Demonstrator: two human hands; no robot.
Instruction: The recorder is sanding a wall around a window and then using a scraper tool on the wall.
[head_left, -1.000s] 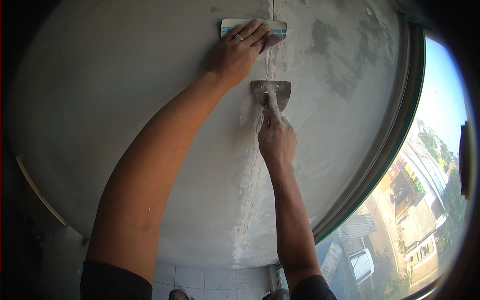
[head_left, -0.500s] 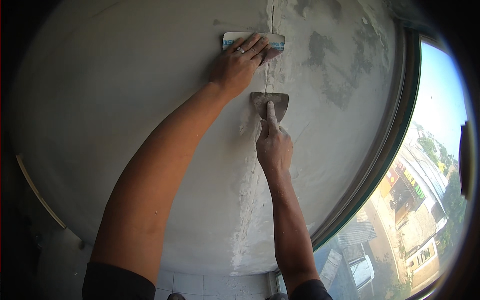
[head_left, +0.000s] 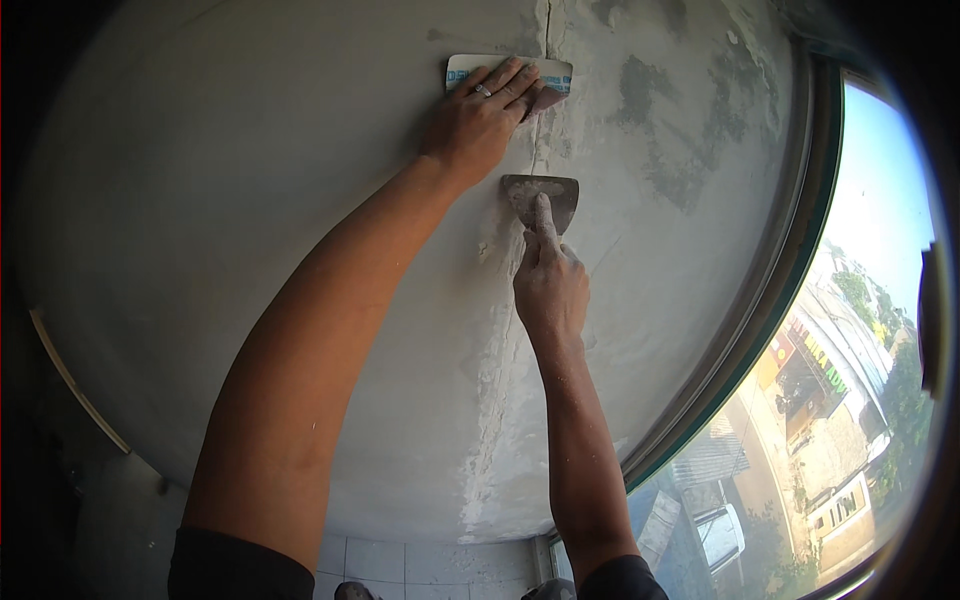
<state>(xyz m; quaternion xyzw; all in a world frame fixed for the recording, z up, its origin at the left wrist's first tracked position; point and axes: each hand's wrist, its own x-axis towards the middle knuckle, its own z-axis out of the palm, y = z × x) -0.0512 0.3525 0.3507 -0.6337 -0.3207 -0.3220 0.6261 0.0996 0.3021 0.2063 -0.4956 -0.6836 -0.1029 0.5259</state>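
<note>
Grey plaster wall [head_left: 430, 350] fills most of the view, patched with darker blotches at the upper right. Along its right side runs a large window [head_left: 860, 230] in a dark frame, with bright sky, roofs, buildings and trees beyond the glass. Both bare forearms rise from the lower edge, out of dark sleeves [head_left: 240, 568], the left one reaching higher up the wall. Pale floor tiles [head_left: 430, 565] show at the bottom, between the sleeves. A rough, whitish crack [head_left: 490, 420] runs from the top of the wall down toward the floor, passing behind the tools.

The left hand [head_left: 468, 130] lies over a sheet of sandpaper [head_left: 462, 68] high on the wall, its fingers stretched out and slightly apart, pressing on the pale printed back. The sheet's right part crosses the line of the crack, and its lower right corner curls over to show a brownish side.

Just below, the right hand [head_left: 550, 285] holds a scraper [head_left: 562, 195], index finger straight along the blade and the other fingers curled in; the handle is hidden. The blade's broad edge points up, over the crack; whether it touches the plaster, I cannot tell. A small ring [head_left: 483, 90] sits on a left finger.
</note>
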